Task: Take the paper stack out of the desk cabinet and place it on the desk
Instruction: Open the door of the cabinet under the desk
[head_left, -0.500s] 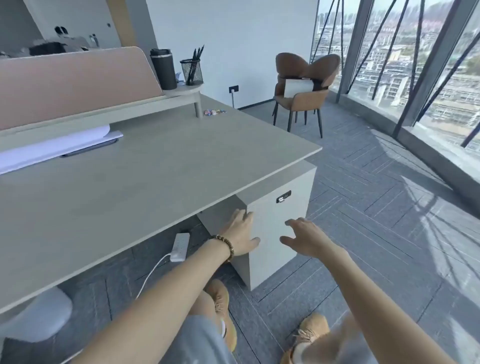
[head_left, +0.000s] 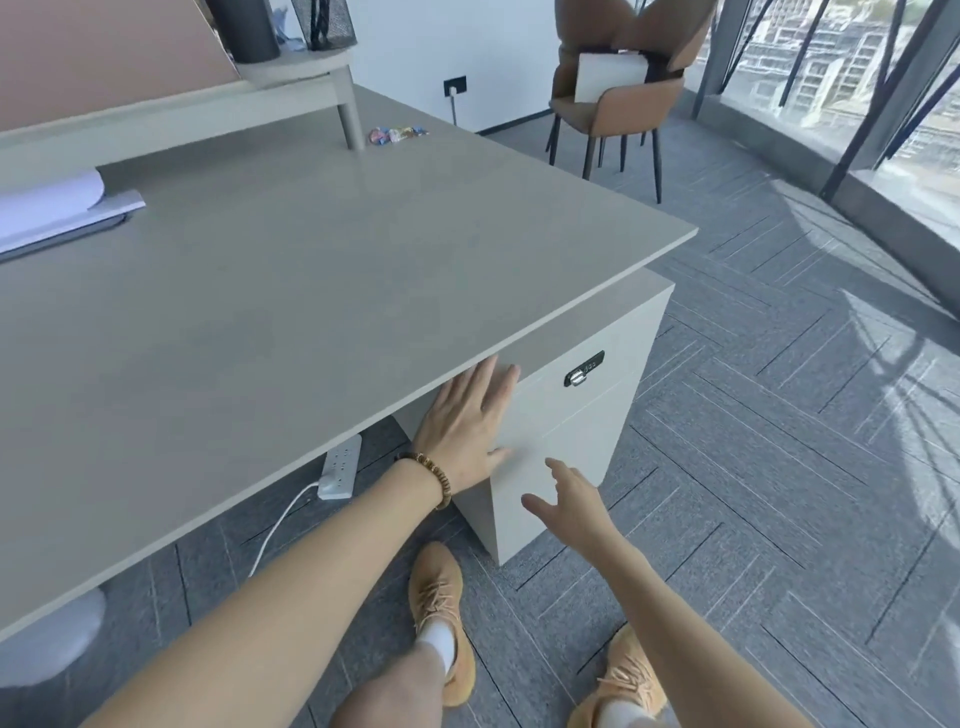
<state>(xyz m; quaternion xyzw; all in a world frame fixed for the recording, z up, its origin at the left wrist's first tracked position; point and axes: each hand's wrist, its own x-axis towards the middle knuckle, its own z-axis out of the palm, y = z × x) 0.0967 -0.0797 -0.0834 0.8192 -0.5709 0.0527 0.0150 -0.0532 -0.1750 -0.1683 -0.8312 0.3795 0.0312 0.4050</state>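
A pale grey desk cabinet (head_left: 587, 436) stands under the right end of the grey desk (head_left: 291, 291). Its front is closed and carries a small black lock (head_left: 584, 369). My left hand (head_left: 467, 426) lies flat with spread fingers against the cabinet's upper left corner, just below the desk edge. My right hand (head_left: 569, 501) hovers open in front of the lower part of the cabinet front, fingers pointing at it. The paper stack inside the cabinet is hidden from view.
A white roll and a flat sheet (head_left: 57, 208) lie at the desk's left. Small coloured sweets (head_left: 397, 134) sit by the raised shelf leg. A power strip (head_left: 340, 473) lies on the floor under the desk. A brown chair (head_left: 618, 98) stands beyond. My shoes (head_left: 441, 613) are on the carpet.
The view has come closer and lower toward the cabinet. My left hand slid up to the cabinet's top corner and flattened; my right hand dropped toward the lower front.
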